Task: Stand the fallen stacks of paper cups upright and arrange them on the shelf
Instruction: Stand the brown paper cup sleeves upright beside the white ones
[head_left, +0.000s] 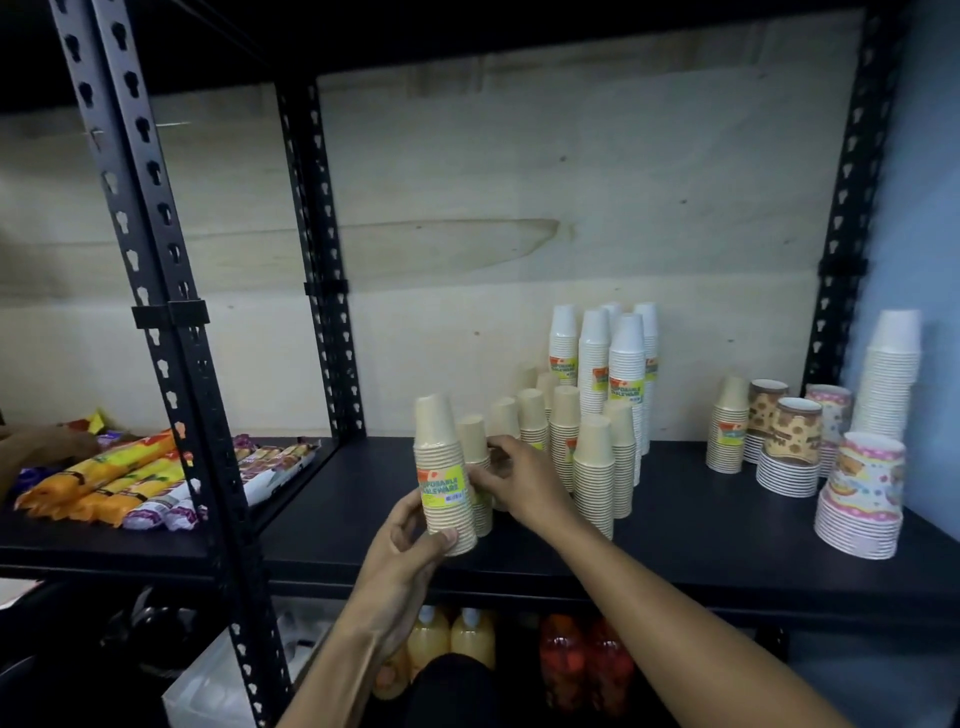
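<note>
Black shelf (727, 519) spans the lower half of the frame. White cup stacks (626, 374) stand upright at centre rear. Patterned cup stacks (862, 493) stand at the right. Tan cup stacks (592, 467) stand upright at centre. Labelled tan stack (441, 467), left of centre, is upright near the shelf's front edge. Left hand (410, 551) grips its base, fingers curled. Right hand (524, 483) curls its fingers round the adjacent tan stack (474, 441).
</note>
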